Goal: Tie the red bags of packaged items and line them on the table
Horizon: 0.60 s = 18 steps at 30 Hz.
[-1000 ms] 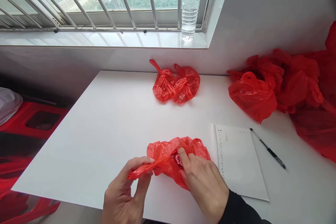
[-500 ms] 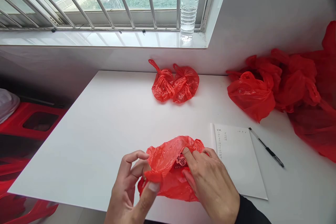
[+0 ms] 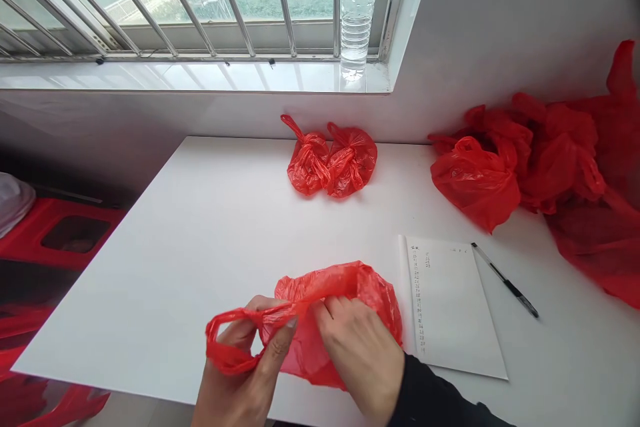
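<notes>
A red plastic bag lies on the white table near its front edge. My left hand pinches the gathered plastic at the bag's left end between thumb and fingers, and a handle loop hangs over those fingers. My right hand is closed on the bag's upper middle, knuckles up, its fingertips tucked into the plastic and partly hidden. What the bag holds cannot be seen.
Two knotted red bags sit at the table's back. More red bags are heaped at the right. An open notebook and a pen lie right of my hands. A water bottle stands on the windowsill.
My right hand has moved left along the bag, towards my left hand. A handle loop now hangs over my left fingers. The printed label inside the bag is out of sight.
</notes>
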Motion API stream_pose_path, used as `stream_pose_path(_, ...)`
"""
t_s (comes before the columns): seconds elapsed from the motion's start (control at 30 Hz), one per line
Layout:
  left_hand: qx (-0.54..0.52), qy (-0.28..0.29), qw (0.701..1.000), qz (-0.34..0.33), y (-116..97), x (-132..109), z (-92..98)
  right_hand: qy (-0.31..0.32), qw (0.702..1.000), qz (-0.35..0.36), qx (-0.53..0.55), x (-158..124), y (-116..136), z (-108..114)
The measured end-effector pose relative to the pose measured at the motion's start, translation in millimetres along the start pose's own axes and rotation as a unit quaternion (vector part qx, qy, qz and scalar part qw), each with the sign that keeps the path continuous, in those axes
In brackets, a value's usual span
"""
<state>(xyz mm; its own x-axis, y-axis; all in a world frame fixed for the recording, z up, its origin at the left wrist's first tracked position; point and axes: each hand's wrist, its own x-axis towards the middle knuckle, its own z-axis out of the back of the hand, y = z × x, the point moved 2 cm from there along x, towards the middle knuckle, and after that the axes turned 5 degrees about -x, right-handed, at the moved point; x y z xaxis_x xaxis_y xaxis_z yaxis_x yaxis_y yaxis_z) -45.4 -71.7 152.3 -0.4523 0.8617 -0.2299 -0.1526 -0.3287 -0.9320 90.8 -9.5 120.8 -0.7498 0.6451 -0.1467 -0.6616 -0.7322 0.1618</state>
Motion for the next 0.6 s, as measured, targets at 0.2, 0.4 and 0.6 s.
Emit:
stream_pose_path(0.2,0.026,0.019,0.999,-0.024,12.4,3.9,1.8,0.118,0.993,0.007,-0.023,27.5,10.0,-20.3)
stream_pose_path(0.4,0.02,-0.008,1.0,-0.017,6.4,10.7,-1.6,0.087,0.996,0.018,-0.01,29.4,5.7,-24.8)
stream_pose_path(0.6,0.011,-0.027,0.999,-0.028,-0.2,15.5,3.6,0.035,0.998,-0.054,0.004,2.8,-12.6,-0.2)
